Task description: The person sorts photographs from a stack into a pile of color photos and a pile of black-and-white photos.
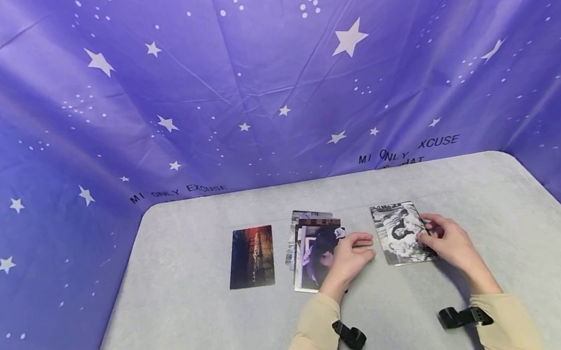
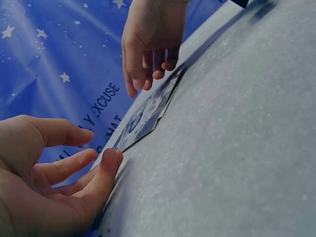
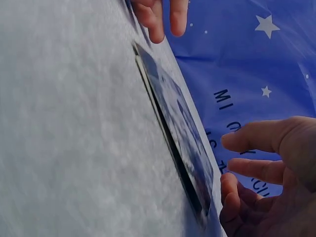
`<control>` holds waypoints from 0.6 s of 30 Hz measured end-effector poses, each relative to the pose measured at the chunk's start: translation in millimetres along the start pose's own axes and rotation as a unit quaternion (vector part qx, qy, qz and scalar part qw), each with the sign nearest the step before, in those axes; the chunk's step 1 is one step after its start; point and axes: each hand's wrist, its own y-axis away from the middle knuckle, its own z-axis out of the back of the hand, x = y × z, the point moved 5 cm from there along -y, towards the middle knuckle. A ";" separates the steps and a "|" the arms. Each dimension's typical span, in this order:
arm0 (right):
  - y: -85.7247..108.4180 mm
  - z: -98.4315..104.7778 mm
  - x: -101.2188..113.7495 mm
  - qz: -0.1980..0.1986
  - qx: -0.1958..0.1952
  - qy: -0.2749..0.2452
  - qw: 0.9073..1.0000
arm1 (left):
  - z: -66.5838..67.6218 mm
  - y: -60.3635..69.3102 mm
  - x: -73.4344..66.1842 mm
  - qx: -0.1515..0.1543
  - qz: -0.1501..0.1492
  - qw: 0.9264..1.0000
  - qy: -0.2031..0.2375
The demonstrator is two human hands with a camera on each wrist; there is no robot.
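Note:
A black-and-white photo card (image 1: pixel 402 233) lies on the right side of the table with the edge of another card showing beneath it. My right hand (image 1: pixel 452 245) is at its right edge; in the right wrist view the loosely bent fingers (image 3: pixel 254 137) stand apart from the card and hold nothing. My left hand (image 1: pixel 346 263) hovers between that stack and an overlapping pile of cards, covering part of the pile. A purple-toned picture card (image 1: pixel 315 254) tops this pile. In the left wrist view the left thumb and fingers (image 2: pixel 64 132) are spread, with nothing between them.
A dark blue and orange picture card (image 1: pixel 251 257) lies by itself at the left. The grey table (image 1: pixel 189 330) is bordered by a purple star-printed cloth (image 1: pixel 228 77) at the back and sides. Black cameras (image 1: pixel 352 337) are strapped to both wrists.

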 end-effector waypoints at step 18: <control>6.1 -38.5 44.5 0.026 0.015 -0.088 0.996 | 31.6 17.3 -14.5 -0.004 -0.039 0.999 -0.021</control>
